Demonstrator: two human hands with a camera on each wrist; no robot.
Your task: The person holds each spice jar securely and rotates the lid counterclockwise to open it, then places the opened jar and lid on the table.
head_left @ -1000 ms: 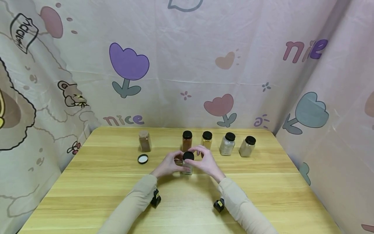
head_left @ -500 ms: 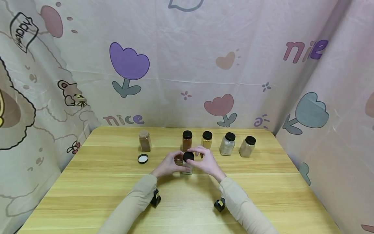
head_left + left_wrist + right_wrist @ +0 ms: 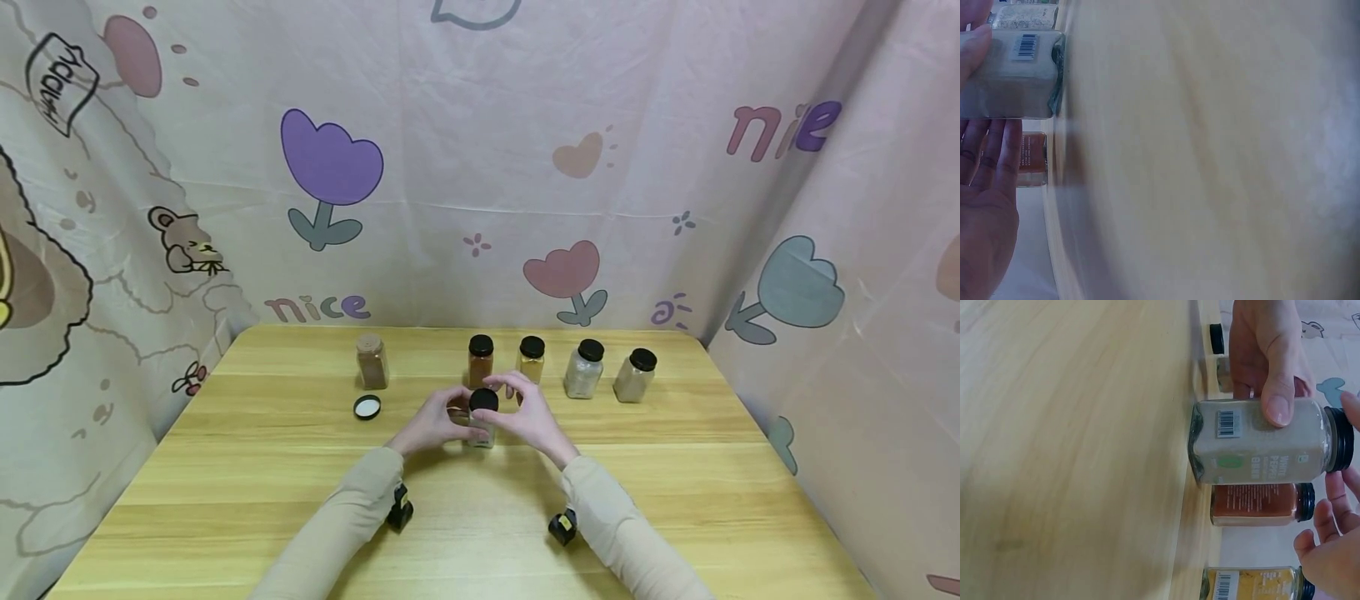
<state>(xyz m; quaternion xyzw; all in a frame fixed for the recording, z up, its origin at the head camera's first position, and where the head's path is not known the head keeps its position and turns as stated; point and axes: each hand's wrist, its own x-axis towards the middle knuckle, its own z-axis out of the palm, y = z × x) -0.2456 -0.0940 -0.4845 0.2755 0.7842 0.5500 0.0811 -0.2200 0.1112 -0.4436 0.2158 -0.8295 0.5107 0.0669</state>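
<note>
A square glass spice jar (image 3: 484, 437) labelled white pepper stands upright in the middle of the table, filled with pale powder. My left hand (image 3: 437, 422) holds its body from the left, thumb (image 3: 1279, 409) lying across the front in the right wrist view. My right hand (image 3: 531, 412) pinches the jar's black lid (image 3: 1342, 439) between thumb and fingers. The lid sits on the jar's mouth. Behind it stand an orange-red spice jar (image 3: 481, 368) and a yellow spice jar (image 3: 532, 367), both with black lids.
At the back left is a brown spice jar (image 3: 372, 368) without its black cap; a black lid (image 3: 367, 407) lies in front, white inside up. Two more capped jars, one with whitish grains (image 3: 583, 373) and one beige (image 3: 633, 379), stand at the back right. A patterned curtain (image 3: 450, 167) hangs behind the table.
The fingers of my right hand have shifted slightly around the lid and back. My left hand and the jar have stayed in place.
</note>
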